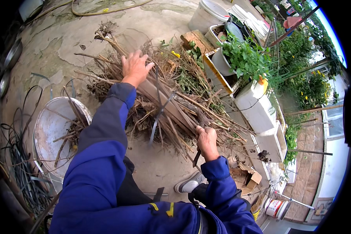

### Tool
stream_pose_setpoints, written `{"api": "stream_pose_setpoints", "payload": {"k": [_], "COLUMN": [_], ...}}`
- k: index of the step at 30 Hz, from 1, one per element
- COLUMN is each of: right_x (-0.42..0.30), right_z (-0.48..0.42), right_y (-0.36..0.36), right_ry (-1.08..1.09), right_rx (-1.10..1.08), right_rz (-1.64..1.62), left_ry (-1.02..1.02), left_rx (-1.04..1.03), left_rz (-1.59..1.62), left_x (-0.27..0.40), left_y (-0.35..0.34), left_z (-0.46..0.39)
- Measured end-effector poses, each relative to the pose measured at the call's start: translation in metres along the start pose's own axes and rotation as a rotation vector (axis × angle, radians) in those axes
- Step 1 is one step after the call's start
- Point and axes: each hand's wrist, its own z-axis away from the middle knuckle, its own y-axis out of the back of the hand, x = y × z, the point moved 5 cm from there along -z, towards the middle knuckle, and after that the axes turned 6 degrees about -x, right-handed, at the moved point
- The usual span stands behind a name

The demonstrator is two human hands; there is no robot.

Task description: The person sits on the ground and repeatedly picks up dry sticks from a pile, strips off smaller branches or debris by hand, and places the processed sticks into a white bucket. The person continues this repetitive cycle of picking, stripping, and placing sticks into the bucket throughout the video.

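A bundle of dry sticks and twigs (181, 105) lies on the concrete in front of me. A flat dark plastic strap (157, 117) crosses its middle, its ends sticking out loosely. My left hand (136, 66) rests palm down on the bundle's far left part, fingers spread. At the near right end, my right hand (207, 142) is closed around a dark stick (196, 158), whose lower end shows below the fist. Among the sticks, a thicker branch with rough bark (190, 107) lies beside that hand. Dry leaves and roots (140, 112) hang out under the bundle.
At left stand a white bucket (51, 131) holding twigs and a heap of plastic strapping (20, 163). Cut green stems (190, 77) lie behind the bundle. White foam boxes (256, 105), a potted plant (245, 54) and torn cardboard (248, 178) line the right side.
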Motion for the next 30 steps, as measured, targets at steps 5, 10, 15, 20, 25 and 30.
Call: {"api": "stream_pose_setpoints", "payload": {"k": [5,10,15,20,25,30], "right_x": [-0.008,-0.030,-0.013,-0.040,-0.020,-0.007], "right_z": [0.015,0.030,0.032,0.064,0.072,0.068], "right_y": [-0.007,-0.011,-0.015,-0.005,-0.006,-0.002], "right_ry": [-0.037,0.036,0.042,0.190,0.161,0.040], "right_rx": [0.007,0.089,-0.009,0.004,0.070,-0.031], "right_rz": [0.012,0.211,0.092,0.261,0.233,-0.125], "left_ry": [0.008,0.012,0.004,0.053,0.044,0.030], "left_rx": [-0.017,-0.003,0.055,0.078,0.083,0.143], "left_rz": [0.019,0.013,0.050,0.078,0.087,0.084], "left_x": [0.004,0.002,-0.001,-0.003,-0.002,-0.008], "left_y": [-0.001,0.002,0.000,0.006,0.008,0.001], "left_z": [0.000,-0.001,0.001,0.003,0.003,0.003]}}
